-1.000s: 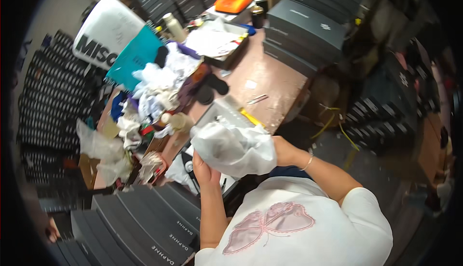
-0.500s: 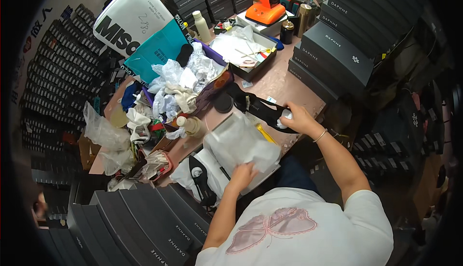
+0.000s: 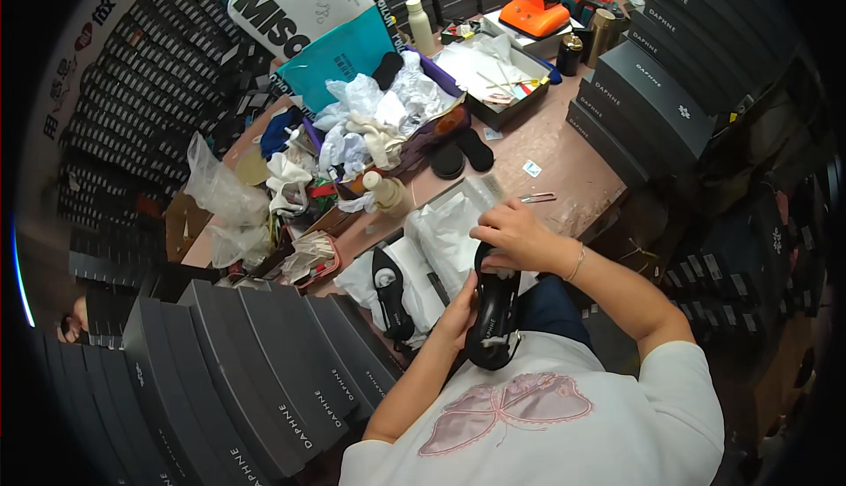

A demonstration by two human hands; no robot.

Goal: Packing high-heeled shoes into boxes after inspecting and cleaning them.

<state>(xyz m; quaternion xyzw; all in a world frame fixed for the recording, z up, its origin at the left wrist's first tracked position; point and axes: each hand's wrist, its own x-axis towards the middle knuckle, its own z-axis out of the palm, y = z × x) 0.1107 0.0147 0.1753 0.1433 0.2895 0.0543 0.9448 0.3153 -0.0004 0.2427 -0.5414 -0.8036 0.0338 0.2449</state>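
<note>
A black shoe with a strap is held close to my body, its heel end toward me. My left hand is closed around its left side. At the far end of the shoe, the fingers of my right hand are bent over and gripping the opening; whatever is under them is partly hidden. To the left, the matching black shoe, with a white wad in it, lies on white paper in an open shoe box. Crumpled translucent tissue paper covers the far part of this box.
Grey shoe boxes stand in a row at the lower left; more boxes are stacked at the right. Beyond my hands are two black pads, a cream bottle, a bin of crumpled paper and an orange device.
The shoe has come from the table at the right to in front of my body. My left hand has left the tissue paper and taken hold of the shoe. The view has shifted.
</note>
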